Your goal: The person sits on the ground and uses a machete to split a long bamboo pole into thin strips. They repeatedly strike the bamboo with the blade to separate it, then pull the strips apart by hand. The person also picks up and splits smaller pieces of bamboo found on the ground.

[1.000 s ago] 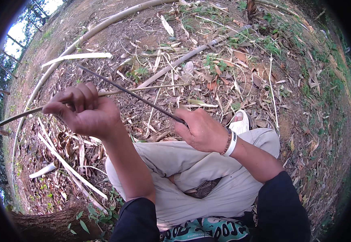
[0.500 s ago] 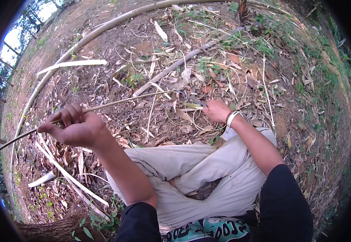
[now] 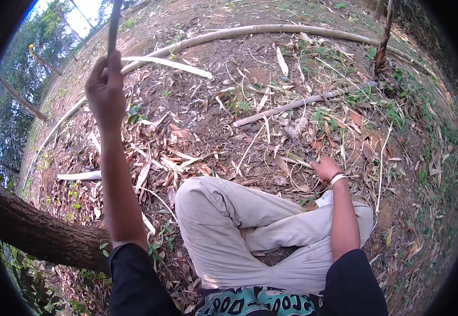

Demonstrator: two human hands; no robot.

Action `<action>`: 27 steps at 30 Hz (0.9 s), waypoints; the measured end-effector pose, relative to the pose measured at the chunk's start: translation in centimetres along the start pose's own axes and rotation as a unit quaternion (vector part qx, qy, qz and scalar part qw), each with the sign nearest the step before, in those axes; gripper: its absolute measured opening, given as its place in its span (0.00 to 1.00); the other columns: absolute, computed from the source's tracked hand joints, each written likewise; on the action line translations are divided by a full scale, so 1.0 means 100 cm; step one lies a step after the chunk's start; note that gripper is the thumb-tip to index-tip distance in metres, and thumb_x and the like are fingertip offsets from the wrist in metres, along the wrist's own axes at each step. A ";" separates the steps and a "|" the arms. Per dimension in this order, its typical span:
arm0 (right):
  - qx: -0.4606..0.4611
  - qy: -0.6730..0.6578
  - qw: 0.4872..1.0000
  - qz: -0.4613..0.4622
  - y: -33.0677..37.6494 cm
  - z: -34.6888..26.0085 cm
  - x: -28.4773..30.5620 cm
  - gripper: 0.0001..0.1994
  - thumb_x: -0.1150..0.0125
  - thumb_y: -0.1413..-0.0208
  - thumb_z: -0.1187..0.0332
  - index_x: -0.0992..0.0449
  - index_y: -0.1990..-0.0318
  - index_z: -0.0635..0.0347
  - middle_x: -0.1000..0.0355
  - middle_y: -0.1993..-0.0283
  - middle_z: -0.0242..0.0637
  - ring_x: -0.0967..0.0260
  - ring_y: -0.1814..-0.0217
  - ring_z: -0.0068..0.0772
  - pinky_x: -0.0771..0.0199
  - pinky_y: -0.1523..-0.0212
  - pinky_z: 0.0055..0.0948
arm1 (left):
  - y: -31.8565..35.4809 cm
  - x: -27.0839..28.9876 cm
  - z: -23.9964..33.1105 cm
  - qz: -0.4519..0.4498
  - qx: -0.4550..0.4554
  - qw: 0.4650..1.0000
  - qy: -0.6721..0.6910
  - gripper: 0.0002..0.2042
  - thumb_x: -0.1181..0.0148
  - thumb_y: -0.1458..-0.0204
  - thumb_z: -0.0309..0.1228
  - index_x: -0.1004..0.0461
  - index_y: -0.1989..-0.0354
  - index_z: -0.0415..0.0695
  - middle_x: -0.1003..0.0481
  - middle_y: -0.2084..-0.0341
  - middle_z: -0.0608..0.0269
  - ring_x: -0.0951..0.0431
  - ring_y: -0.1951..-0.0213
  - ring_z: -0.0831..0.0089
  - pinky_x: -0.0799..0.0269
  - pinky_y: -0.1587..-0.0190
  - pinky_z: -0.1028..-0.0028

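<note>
My left hand is raised at the upper left, its fingers closed round a long, thin bamboo strip. The strip stands nearly upright above the fist and looks dark against the light; its upper end runs out of view. My right hand is low, close to the ground in front of my right knee. It is closed round what looks like a knife, whose narrow dark blade points away and to the left. The palm hides the handle. A pale strip of husk lies beside the blade.
A long bamboo pole curves across the far ground, with a shorter pole nearer. Pale split pieces, curled shavings and dry leaves litter the soil. A thin upright trunk stands far right; a thick trunk leans at lower left.
My left hand has swung up and away, lifting the strip off the blade and turning it upright. My right hand stays low with the knife. The whole view has shifted left.
</note>
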State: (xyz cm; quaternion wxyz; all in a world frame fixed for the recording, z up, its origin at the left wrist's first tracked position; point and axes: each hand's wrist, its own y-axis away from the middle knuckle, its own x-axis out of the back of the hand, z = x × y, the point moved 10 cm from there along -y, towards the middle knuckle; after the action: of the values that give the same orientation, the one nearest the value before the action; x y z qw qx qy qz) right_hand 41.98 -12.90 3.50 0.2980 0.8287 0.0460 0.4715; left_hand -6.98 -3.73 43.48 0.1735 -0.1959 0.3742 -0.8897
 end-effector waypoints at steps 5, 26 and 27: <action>0.032 -0.007 0.999 0.018 0.009 -0.021 0.013 0.23 0.42 0.43 0.53 0.26 0.74 0.70 0.28 0.84 0.41 0.28 0.85 0.35 0.28 0.81 0.35 | 0.055 -0.037 -0.075 -0.200 0.103 0.939 -0.262 0.14 0.47 0.38 0.38 0.25 0.65 0.39 0.31 0.87 0.62 0.34 0.85 0.72 0.42 0.80 0.67; 0.072 -0.009 0.996 0.055 -0.009 -0.011 0.002 0.19 0.38 0.43 0.57 0.27 0.69 0.69 0.31 0.85 0.40 0.31 0.88 0.32 0.32 0.84 0.33 | 0.281 0.170 -0.329 -0.028 0.391 0.749 -0.534 0.14 0.46 0.43 0.38 0.26 0.55 0.43 0.33 0.53 0.49 0.32 0.46 0.56 0.40 0.43 0.53; 0.066 0.012 0.996 0.052 -0.009 -0.011 0.004 0.20 0.38 0.44 0.56 0.26 0.65 0.71 0.29 0.79 0.45 0.29 0.80 0.40 0.31 0.76 0.37 | 0.294 0.203 -0.329 -0.008 0.414 0.714 -0.565 0.13 0.46 0.44 0.37 0.26 0.56 0.42 0.32 0.54 0.49 0.32 0.46 0.56 0.38 0.44 0.54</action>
State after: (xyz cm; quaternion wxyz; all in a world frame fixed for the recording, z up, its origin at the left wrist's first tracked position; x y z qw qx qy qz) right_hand 41.54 -11.52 3.75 0.2171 0.8421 0.0373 0.4923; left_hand -35.48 -12.71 5.15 0.4092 -0.5735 -0.2004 -0.6808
